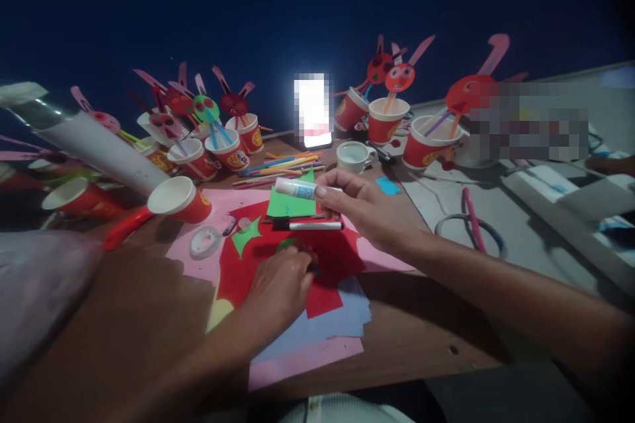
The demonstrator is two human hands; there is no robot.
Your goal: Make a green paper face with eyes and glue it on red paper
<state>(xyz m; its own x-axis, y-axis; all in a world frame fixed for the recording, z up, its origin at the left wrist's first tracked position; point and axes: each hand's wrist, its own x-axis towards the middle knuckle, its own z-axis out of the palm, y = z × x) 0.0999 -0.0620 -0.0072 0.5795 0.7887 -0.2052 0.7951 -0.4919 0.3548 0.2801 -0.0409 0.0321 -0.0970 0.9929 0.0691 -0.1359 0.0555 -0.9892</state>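
My right hand (370, 211) grips a white glue stick (297, 189) between thumb and fingers, its capped-looking end pointing left above the papers. Low over the red paper (325, 301), my left hand (280, 281) is closed with its fingers curled down. A bit of green and something dark show at its fingertips; what it holds is mostly hidden. Just beyond lie a white marker (312, 226) and a thin dark pen (285, 219). Behind them is a green paper piece (285, 206), and to the left a green cut scrap (247, 236).
A tape roll (205, 242) and red-handled scissors (126, 228) lie left, near a tipped paper cup (178, 199). Several cups with paper-faced straw figures (206, 109) line the back. A lit phone (312, 109), straws (282, 165) and a white mug (353, 157) stand or lie between them.
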